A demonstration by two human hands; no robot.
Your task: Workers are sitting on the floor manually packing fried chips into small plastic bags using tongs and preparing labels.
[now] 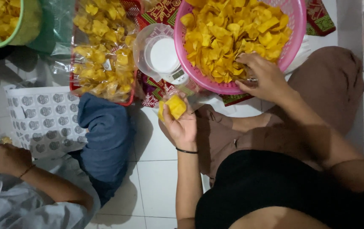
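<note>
Cupped nearest the camera, the left hand (183, 123) grips a few yellow chips (172, 107) at a clear bag's (186, 94) mouth. Beyond it to the right, the right hand (261, 77) digs into the pink basket's (297, 25) chip heap, fingers curled around some. Chips seem light and brittle, best pinched loosely by their edges.

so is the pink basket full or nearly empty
Full: the pink basket is heaped with yellow chips up to its rim, and the right hand rests in the pile.
</note>
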